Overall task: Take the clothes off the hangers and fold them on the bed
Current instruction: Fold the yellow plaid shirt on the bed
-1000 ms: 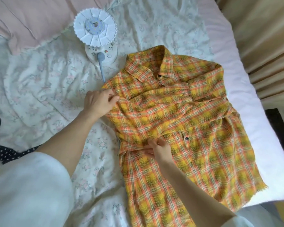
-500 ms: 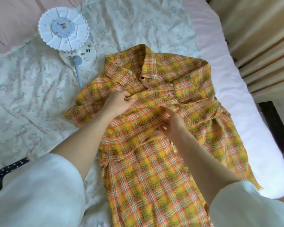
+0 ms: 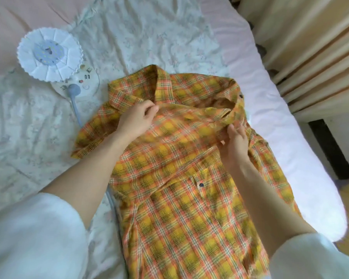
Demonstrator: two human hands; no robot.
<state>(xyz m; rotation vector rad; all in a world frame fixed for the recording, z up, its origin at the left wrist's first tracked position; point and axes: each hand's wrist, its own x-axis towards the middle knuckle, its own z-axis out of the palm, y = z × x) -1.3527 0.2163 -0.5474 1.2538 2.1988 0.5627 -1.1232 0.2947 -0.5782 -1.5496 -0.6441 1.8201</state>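
1. One plaid shirt is found spread on the bed, collar toward the headboard end, hem toward the person; no hanger is visible.
2. The left hand is seen pinching a fold of cloth just below the collar. A second ago it was held at the shirt's left edge; it has since been brought inward onto the chest.
3. The right hand is seen grasping the sleeve band laid across the chest, fingers curled on the fabric. It has been carried up and to the right from the mid-placket.
4. The left short sleeve is now laid out flat to the side, and the long sleeve is lifted slightly between both hands.
5. It is judged that sleeve arrangement is under way and that folding of the body is not yet begun.
6. A small white lamp with its cord is noted just beside the shirt's left shoulder.
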